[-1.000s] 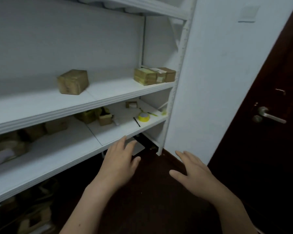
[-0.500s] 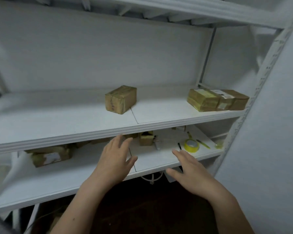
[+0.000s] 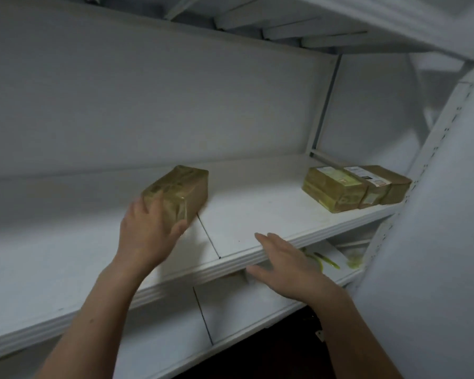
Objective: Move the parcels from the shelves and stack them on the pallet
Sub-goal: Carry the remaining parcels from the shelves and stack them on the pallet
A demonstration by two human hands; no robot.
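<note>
Your left hand (image 3: 148, 231), hovering below the shelf (image 3: 257, 212) a moment ago, is now curling round the near end of the taped parcel (image 3: 182, 188) lying mid-shelf; your right hand (image 3: 288, 262) is hanging released over the shelf lip; three more parcels (image 3: 353, 187) are waiting far right, so this pickup is starting.
</note>
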